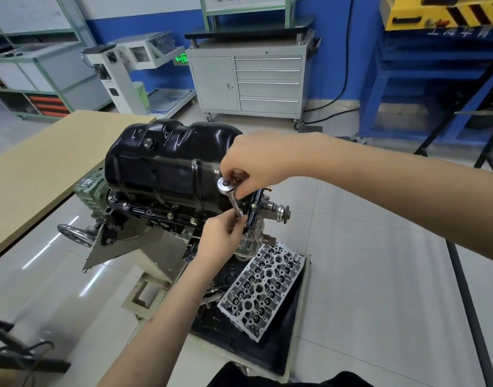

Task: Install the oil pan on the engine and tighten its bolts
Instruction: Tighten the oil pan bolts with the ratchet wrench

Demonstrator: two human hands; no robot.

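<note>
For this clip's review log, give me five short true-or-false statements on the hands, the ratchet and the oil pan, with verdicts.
1. The black oil pan sits on top of the engine. True.
2. The right hand pinches the ratchet at its head. True.
3. The left hand hangs free, holding nothing. False: it grips the ratchet's handle end.
4. The cylinder head is bolted onto the engine. False: it lies on a tray near the floor, below the engine.
5. Bolts show along the pan's near flange. True.
</note>
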